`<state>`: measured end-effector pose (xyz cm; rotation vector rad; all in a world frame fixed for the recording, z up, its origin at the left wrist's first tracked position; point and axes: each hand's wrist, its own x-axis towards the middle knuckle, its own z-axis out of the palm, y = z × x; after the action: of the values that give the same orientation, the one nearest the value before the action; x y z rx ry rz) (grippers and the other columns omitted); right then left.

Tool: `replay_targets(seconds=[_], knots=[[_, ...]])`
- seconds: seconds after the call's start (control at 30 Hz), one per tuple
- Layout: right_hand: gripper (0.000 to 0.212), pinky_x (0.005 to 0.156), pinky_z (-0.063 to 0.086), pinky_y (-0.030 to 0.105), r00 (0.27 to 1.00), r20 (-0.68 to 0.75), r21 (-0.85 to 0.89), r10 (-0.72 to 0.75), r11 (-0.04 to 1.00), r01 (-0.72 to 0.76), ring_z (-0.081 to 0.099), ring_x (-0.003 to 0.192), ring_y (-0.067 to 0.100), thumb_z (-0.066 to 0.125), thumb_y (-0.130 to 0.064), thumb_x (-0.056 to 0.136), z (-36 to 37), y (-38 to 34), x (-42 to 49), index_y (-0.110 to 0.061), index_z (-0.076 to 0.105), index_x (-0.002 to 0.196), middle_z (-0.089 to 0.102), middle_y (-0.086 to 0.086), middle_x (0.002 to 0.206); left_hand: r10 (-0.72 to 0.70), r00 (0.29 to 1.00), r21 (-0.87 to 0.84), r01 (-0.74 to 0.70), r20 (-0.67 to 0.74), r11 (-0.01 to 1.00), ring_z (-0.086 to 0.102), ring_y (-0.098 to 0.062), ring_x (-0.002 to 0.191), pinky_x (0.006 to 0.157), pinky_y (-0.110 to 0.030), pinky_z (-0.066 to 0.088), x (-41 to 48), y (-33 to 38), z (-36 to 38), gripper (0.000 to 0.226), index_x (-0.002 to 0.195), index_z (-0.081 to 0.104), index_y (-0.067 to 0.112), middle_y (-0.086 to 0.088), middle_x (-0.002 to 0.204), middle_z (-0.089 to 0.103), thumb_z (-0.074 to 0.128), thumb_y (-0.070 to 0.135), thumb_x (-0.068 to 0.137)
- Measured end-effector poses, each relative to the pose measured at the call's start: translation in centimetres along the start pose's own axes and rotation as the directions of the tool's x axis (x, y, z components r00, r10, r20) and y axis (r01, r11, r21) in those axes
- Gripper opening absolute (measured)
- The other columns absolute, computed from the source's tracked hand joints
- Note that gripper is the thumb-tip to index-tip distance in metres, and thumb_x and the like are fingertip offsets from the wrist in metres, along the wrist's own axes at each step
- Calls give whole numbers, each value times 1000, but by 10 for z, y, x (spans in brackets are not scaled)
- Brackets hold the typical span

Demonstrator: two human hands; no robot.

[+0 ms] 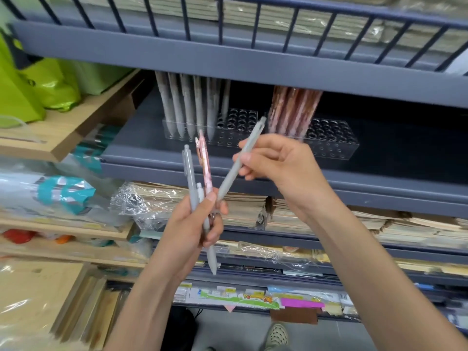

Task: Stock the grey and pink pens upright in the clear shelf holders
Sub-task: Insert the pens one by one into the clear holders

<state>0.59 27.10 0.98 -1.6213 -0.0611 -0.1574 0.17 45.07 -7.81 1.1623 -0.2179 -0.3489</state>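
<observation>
Head view shows the dark grey metal shelf [152, 158] with two clear plastic holders [238, 130], partly filled. My left hand [192, 231] grips maybe three grey and pink pens [205, 163]; my right hand [281, 163] pinches one slim grey pen [234, 171].

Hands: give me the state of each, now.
Left hand: closed on a bunch of pens, grey and pink.
Right hand: closed on one grey pen.
</observation>
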Motion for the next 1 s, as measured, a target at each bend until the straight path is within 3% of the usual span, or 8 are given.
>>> replay_targets(seconds=[0.17, 0.3, 0.37, 0.43, 0.63, 0.77, 0.9, 1.0], knots=[[12, 74, 58, 25, 928, -338, -14, -157, 987, 162, 74, 80, 17, 67, -2, 89, 10, -7, 40, -14, 65, 89, 76, 3, 82, -3, 998, -13, 3, -61, 1000, 36, -10, 45, 40, -19, 30, -4, 5, -21, 28, 110, 61, 6, -4, 83, 57, 52, 29, 97], [17, 86, 58, 43, 870, -425, -153, -250, 967, 203, 72, 89, 25, 63, -1, 91, 22, 0, 67, -18, 63, 87, 72, 5, 89, 7, 998, -23, -9, -60, 1000, 36, -10, 46, 40, -19, 30, -6, 5, -31, 29, 109, 61, 4, -2, 81, 54, 52, 29, 97], [25, 87, 55, 49, 853, -436, -264, -288, 947, 185, 70, 90, 27, 60, -2, 92, 28, 3, 78, -24, 62, 81, 71, 4, 88, 12, 999, -43, -14, -44, 999, 37, -10, 46, 40, -19, 30, -7, 6, -32, 28, 111, 62, 5, -1, 82, 56, 51, 28, 98], [15, 88, 54, 48, 869, -405, -401, -284, 910, 111, 69, 92, 26, 59, -7, 94, 31, 5, 90, -20, 66, 87, 73, 5, 92, 10, 999, -62, -12, -35, 998, 36, -9, 45, 40, -19, 30, -8, 7, -34, 27, 112, 62, 7, -1, 80, 56, 51, 28, 98], [23, 87, 47, 31, 889, -348, -653, -297, 757, -3, 64, 102, 30, 55, -25, 97, 37, -5, 114, -11, 67, 110, 71, 9, 110, 11, 998, -47, -14, -59, 999, 35, -9, 43, 40, -19, 31, -9, 9, -41, 29, 121, 60, 13, -5, 81, 62, 51, 30, 99], [32, 87, 47, 31, 916, -322, -695, -238, 717, -57, 61, 108, 29, 50, -27, 99, 38, -7, 124, -11, 59, 125, 64, 10, 123, 36, 999, 19, -35, -39, 999, 35, -9, 42, 41, -19, 31, -10, 9, -43, 26, 99, 64, 13, -8, 83, 68, 50, 35, 100], [31, 93, 47, 31, 918, -324, -680, -228, 731, -59, 60, 112, 29, 52, -22, 96, 38, -6, 128, -8, 61, 122, 65, 12, 122, 27, 999, 89, -23, -38, 996, 32, -14, 45, 42, -22, 29, -11, 9, -44, 26, 95, 72, 21, -38, 85, 50, 50, 35, 101], [27, 94, 48, 41, 926, -320, -642, -199, 765, -57, 61, 109, 33, 54, -17, 93, 37, -6, 130, -6, 64, 115, 67, 16, 115, 12, 999, 82, -9, -39, 997, 35, -11, 46, 43, -20, 33, -11, 7, -43, 27, 104, 71, 17, -21, 84, 53, 54, 36, 98]])
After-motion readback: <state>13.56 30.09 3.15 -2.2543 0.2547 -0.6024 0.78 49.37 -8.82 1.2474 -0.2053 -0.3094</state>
